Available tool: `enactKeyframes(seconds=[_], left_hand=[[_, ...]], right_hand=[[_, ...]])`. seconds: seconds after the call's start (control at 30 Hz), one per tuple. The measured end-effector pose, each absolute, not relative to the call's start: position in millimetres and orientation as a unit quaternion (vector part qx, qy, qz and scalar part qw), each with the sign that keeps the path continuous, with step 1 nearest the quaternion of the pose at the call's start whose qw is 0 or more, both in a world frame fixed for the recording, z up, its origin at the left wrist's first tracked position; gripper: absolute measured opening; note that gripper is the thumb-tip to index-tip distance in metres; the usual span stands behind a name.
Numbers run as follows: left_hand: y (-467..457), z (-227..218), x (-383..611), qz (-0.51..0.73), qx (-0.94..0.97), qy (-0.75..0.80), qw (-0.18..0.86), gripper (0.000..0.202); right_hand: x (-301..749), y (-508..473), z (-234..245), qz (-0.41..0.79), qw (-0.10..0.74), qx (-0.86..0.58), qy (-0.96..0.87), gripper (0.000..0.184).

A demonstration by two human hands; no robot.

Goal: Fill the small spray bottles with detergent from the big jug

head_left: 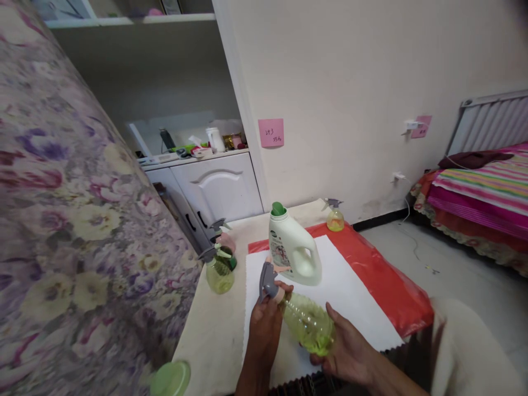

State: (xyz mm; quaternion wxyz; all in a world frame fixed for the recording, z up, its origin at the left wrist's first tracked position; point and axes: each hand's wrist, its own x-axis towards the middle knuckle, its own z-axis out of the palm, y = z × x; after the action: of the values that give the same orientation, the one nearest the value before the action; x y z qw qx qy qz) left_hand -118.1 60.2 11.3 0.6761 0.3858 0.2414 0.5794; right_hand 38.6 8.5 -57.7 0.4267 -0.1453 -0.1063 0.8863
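A clear yellow-green spray bottle (307, 322) with a grey and peach trigger head is held tilted over the near part of the table, its head pointing up and left. My left hand (266, 316) is closed round the neck just below the trigger. Around the bottle's base, my right hand (344, 346) grips from the right side. Just beyond stands a pale green jug (295, 250) with a handle; its mouth shows a green spout, and it rests on a white sheet (342, 280).
Several other spray bottles stand on the table: a yellow-green one (220, 275) at left, a pinkish one (226, 240) behind it, and a small yellow one (335, 220) at back right. Red plastic (379, 264) lies under the sheet. A green lid (171, 379) is at the near left. A floral curtain (94, 231) hangs left.
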Motion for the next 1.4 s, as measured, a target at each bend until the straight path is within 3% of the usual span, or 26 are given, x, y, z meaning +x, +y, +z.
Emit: enactKeyframes(seconds=[0.13,0.3,0.67,0.87,1.0,1.07,1.4], left_hand=[[60.9,7.6,-118.0,0.579,0.381,0.238,0.681,0.03],[60.2,6.7,-118.7,0.563,0.38,0.231,0.697,0.028],[61.5,2.2,-119.7,0.579,0.394,0.232,0.674,0.045],[62.8,2.7,-119.3,0.586,0.392,0.236,0.668,0.051],[61.5,-0.1,-120.3,0.565,0.411,0.249,0.671,0.033],[59.6,0.6,-120.8,0.553,0.42,0.256,0.672,0.03],[60.2,6.6,-117.6,0.584,0.417,0.281,0.637,0.032]], right_hand=[[37.4,9.2,-64.4,0.883,0.436,-0.154,-0.078,0.05],[31.8,11.7,-61.5,0.906,0.358,-0.221,-0.045,0.074],[27.2,9.7,-49.2,0.863,0.449,-0.211,-0.096,0.065],[35.6,7.8,-62.4,0.875,0.448,-0.148,-0.107,0.049],[35.7,10.7,-65.5,0.902,0.377,-0.193,-0.085,0.079],[34.4,12.5,-63.0,0.908,0.351,-0.217,-0.073,0.085],[27.3,7.6,-48.7,0.834,0.498,-0.217,-0.096,0.05]])
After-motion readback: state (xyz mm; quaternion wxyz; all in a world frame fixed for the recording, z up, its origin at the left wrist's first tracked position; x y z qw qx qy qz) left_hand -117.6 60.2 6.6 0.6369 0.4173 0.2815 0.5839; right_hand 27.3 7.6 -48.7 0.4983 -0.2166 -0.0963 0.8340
